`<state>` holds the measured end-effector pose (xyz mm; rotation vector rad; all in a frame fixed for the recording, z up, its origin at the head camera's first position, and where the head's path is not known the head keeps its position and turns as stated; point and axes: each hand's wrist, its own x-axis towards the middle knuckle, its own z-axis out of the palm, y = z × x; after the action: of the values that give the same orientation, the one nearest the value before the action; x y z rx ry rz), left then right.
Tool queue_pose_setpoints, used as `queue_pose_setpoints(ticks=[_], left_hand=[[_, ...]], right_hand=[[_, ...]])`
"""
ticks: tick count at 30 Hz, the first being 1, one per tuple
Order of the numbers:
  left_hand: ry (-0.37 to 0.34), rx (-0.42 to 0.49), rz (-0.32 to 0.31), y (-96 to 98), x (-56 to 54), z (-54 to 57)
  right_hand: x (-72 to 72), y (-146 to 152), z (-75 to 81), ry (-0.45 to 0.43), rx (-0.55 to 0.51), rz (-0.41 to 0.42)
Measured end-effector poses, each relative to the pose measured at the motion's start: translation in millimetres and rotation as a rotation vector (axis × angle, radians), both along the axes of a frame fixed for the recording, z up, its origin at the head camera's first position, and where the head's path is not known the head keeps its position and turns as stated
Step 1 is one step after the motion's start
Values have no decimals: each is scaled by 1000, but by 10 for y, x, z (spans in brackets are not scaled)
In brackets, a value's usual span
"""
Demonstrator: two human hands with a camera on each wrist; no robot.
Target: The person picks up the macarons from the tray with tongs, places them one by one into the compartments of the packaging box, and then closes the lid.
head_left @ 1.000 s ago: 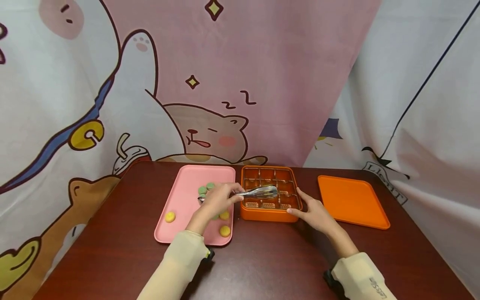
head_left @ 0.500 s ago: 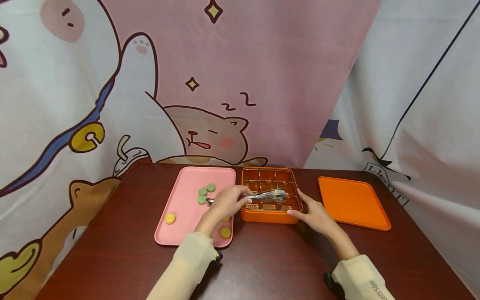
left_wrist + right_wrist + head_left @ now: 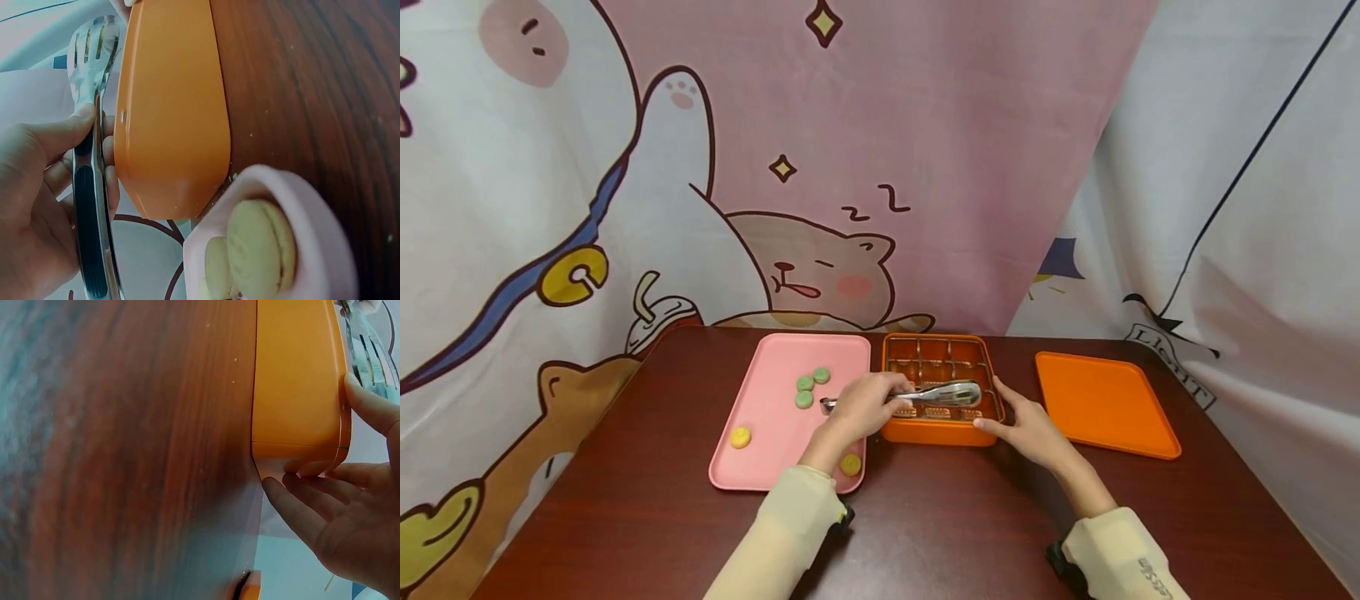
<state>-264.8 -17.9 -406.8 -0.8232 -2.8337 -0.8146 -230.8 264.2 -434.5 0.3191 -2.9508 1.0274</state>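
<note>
In the head view my left hand holds metal tongs level above an orange compartment box. The left wrist view shows the thumb and fingers around the tongs' black-inlaid handle, near their slotted head. I cannot tell whether anything is between the tongs' ends. My right hand grips the box's front right corner, thumb on the front rim and fingers along the right side. Left of the box, green macarons and yellow macarons lie on a pink tray; my left forearm hides part of it.
To the right of the box an orange lid-like panel lies flat on the dark wooden table. A cartoon-print curtain hangs behind the table. The box has clear dividers forming several compartments.
My left hand has moved right with the tongs, from over the pink tray to farther across the box. More green macarons have come into sight. The right hand has stayed on the box.
</note>
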Motion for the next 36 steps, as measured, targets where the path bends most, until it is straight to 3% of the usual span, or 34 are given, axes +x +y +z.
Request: queue_pose_setpoints(ticks=[11, 23, 36], left_hand=[[22, -67, 14, 79, 32, -1], [-11, -79, 4, 78, 50, 16], [-79, 48, 4, -11, 108, 54]], right_hand=[[34, -26, 9, -21, -10, 4], [21, -16, 24, -4, -5, 2], [38, -14, 20, -25, 3, -6]])
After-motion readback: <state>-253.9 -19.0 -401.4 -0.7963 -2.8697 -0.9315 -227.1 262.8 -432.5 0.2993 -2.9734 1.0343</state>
